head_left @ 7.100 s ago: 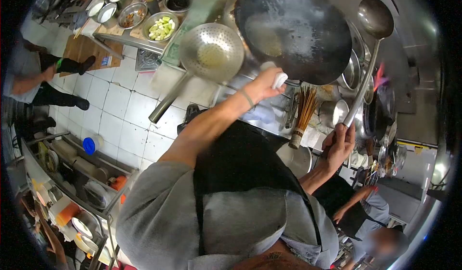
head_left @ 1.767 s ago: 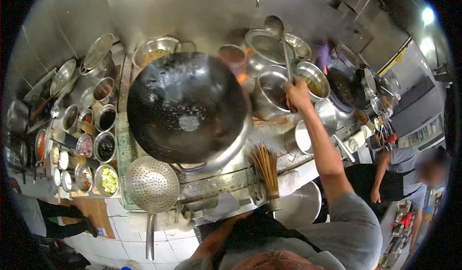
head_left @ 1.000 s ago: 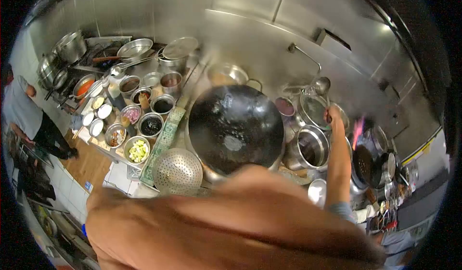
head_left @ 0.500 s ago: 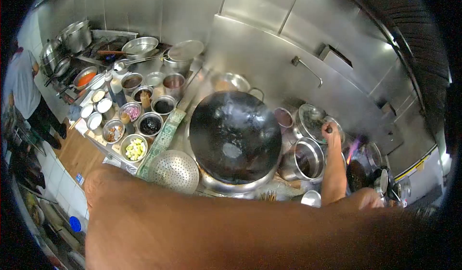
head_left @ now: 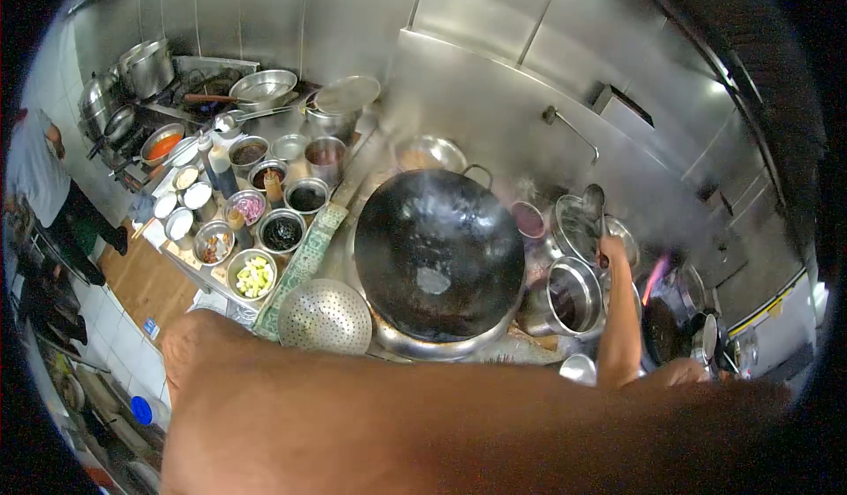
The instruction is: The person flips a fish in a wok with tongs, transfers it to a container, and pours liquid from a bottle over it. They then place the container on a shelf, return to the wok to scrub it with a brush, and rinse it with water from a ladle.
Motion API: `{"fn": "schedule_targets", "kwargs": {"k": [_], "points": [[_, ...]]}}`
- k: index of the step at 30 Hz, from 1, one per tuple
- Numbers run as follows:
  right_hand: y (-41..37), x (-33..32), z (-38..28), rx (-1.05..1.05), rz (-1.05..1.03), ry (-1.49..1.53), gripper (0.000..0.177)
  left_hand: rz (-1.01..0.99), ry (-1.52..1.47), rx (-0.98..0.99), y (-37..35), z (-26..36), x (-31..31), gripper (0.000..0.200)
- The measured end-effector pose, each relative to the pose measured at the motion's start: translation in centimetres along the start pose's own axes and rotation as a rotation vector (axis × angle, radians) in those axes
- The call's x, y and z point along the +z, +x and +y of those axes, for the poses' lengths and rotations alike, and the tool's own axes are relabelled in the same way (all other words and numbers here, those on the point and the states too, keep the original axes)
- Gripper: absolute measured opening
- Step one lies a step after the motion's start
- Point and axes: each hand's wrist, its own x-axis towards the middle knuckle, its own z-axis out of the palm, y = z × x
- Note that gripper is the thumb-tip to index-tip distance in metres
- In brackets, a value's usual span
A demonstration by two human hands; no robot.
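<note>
My right hand point(head_left: 611, 248) is closed round the handle of a dark ladle point(head_left: 594, 199). The ladle points up over a metal-rimmed pot point(head_left: 575, 223) at the right of the stove. A bare arm point(head_left: 423, 416), blurred and very close, crosses the bottom of the view; it looks like my left arm bent at the elbow, and no left hand can be made out. Beyond it a large black wok point(head_left: 439, 248) sits on the burner, its inside wet and shiny with faint steam. A perforated strainer point(head_left: 325, 317) lies just left of the wok.
Bowls of ingredients, including cut green vegetables point(head_left: 255, 276), crowd the left counter beside a green patterned cloth point(head_left: 304, 261). A steel pot point(head_left: 560, 296) stands right of the wok. Flame point(head_left: 655, 281) burns at far right. Another person point(head_left: 44, 164) stands at far left.
The view has shifted slightly, so most things sit a little lower and to the right. My right hand has tilted the ladle upward; its dark bowl now shows above the hand.
</note>
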Motion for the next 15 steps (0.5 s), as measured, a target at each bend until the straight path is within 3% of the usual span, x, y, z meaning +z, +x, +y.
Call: {"fn": "schedule_targets", "kwargs": {"k": [2, 5, 8, 11, 12, 13, 14, 15], "points": [[-1.3, -0.1, 0.2, 0.066, 0.049, 0.063, 0.013, -0.002, -0.009, 0.001, 0.0, -0.1, 0.0, 0.030], [-3.7, -0.9, -0.9, 0.128, -0.037, -0.131, 0.012, 0.000, -0.020, 0.004, -0.2, 0.0, -0.1, 0.031], [1.3, -1.8, 2.7, 0.419, -0.283, 0.794, 0.015, -0.010, -0.007, 0.014, -0.1, 0.0, 0.2, 0.031], [3.1, -1.6, 3.6, 0.479, -0.282, 1.337, 0.017, -0.008, -0.006, 0.017, -0.1, -0.1, 0.5, 0.031], [3.7, -0.8, 4.5, 0.356, -0.240, 1.363, 0.016, -0.006, -0.021, 0.016, 0.0, -0.3, 0.6, 0.032], [2.2, -0.7, 3.2, 0.404, -0.273, 1.447, 0.017, 0.001, -0.041, 0.016, 0.1, -0.3, 0.6, 0.032], [1.2, -0.7, 1.7, 0.338, -0.354, 1.120, 0.021, 0.007, -0.045, 0.016, 0.1, -0.5, 0.6, 0.032], [0.5, -0.3, 0.5, 0.328, -0.242, 0.894, 0.022, 0.012, -0.045, 0.008, 0.0, -0.5, 0.6, 0.032]]}}
